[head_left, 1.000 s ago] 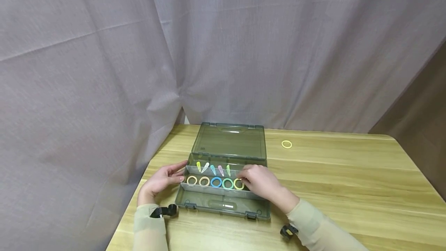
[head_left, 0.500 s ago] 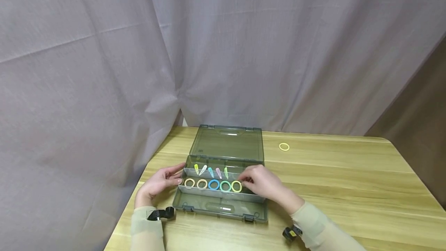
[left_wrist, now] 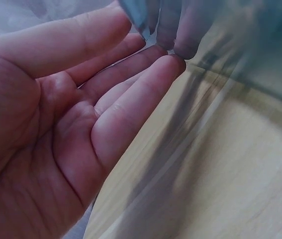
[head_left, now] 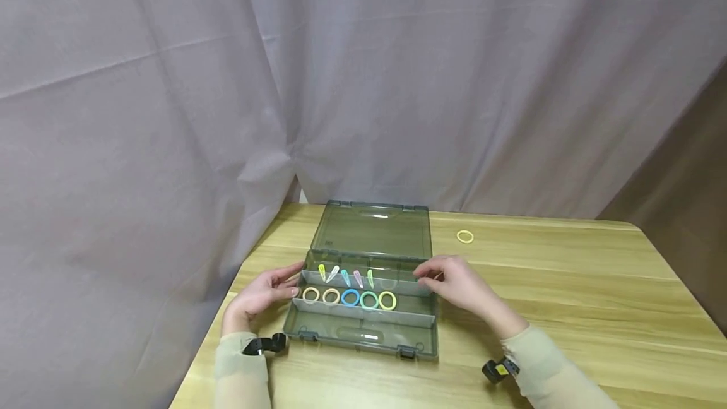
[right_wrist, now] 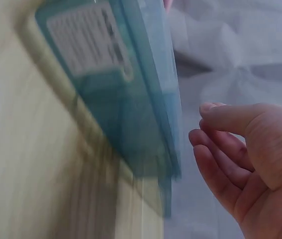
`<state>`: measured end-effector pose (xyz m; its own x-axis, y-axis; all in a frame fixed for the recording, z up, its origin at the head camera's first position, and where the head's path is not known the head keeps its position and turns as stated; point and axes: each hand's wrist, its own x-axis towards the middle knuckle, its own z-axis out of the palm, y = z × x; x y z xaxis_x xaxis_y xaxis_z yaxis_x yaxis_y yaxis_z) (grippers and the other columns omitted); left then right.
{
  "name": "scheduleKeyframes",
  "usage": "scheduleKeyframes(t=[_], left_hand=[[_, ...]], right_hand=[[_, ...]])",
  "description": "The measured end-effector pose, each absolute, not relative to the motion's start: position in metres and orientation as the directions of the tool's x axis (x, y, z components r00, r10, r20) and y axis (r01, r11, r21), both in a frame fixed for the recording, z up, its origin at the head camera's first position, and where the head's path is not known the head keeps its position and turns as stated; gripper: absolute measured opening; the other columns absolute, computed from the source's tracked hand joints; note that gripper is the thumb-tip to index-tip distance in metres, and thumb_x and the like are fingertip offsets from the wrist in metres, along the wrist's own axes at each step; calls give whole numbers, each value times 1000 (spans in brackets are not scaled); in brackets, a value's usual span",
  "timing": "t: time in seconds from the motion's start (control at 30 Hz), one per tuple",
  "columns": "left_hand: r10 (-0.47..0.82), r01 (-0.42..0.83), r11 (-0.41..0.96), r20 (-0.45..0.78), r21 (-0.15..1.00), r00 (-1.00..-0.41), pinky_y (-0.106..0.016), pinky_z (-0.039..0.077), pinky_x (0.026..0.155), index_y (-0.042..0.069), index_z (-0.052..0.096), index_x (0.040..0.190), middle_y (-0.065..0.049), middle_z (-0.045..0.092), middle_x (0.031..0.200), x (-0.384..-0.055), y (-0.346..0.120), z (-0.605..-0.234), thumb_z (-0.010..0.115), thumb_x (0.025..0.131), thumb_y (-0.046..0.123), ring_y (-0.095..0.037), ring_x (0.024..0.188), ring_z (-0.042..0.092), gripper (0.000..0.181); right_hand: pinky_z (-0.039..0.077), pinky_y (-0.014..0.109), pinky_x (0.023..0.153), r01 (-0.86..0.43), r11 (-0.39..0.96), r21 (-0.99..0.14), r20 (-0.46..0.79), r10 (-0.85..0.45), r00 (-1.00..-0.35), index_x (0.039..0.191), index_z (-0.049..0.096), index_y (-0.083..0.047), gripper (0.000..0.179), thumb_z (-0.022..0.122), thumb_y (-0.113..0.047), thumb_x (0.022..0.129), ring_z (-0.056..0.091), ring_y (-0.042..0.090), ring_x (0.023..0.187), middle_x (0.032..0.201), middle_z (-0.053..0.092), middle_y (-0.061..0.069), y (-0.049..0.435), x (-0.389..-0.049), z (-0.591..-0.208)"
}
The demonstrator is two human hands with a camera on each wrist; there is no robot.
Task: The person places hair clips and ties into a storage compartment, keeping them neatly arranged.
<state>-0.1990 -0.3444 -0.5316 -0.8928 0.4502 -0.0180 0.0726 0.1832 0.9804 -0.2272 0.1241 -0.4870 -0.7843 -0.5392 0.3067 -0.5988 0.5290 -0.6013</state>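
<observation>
An open, dark translucent box [head_left: 320, 320] lies on the table. A row of ring-shaped bands, which look like hair ties, fills part of its middle compartment: two tan ones, a blue one [head_left: 343, 298], a green one [head_left: 361, 300] and a yellow one [head_left: 395, 301] at the right end. Behind them, several snap hair clips [head_left: 346, 278] lie in the rear compartment. My left hand [head_left: 255, 298] rests against the box's left wall with fairly straight fingers. Above the right wall hovers my right hand [head_left: 457, 279], loosely bent; the right wrist view shows nothing in its fingers.
Another yellow band [head_left: 465, 242] lies alone on the table [head_left: 568, 283], to the box's right. The lid [head_left: 372, 232] is folded back toward the grey curtain [head_left: 397, 81]. A printed label [right_wrist: 86, 42] shows on the box in the right wrist view.
My right hand has drawn away from the yellow band at the row's end, moving right and slightly up to the box's right wall. My left hand has stayed at the left wall.
</observation>
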Motion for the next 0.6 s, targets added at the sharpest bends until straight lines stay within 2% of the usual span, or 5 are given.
scheduleKeyframes(t=[0.27,0.43,0.6], left_hand=[[458,69,176,-19,982,-889,-22,44,114,-11,29,162,-26,26,170,-202,-346,-534,67,102,0,-48,152,33,73],[453,75,179,-15,981,-892,-22,44,114,-12,30,162,-26,27,170,-203,-347,-534,68,102,2,-49,152,33,72],[457,62,164,-20,985,-889,-23,45,114,-13,29,162,-28,25,170,-203,-346,-533,68,102,1,-49,152,32,73]], right_hand=[[61,26,73,-461,604,-650,279,-375,-884,110,82,-4,16,82,-7,94,73,14,83,99,81,4,172,-250,-496],[57,24,71,-351,638,-686,247,-249,-936,115,80,0,21,80,-9,96,73,18,85,104,81,11,202,-270,-504],[58,24,65,-224,653,-723,181,-134,-974,124,75,3,30,78,-12,98,72,19,88,112,79,20,225,-289,-517]])
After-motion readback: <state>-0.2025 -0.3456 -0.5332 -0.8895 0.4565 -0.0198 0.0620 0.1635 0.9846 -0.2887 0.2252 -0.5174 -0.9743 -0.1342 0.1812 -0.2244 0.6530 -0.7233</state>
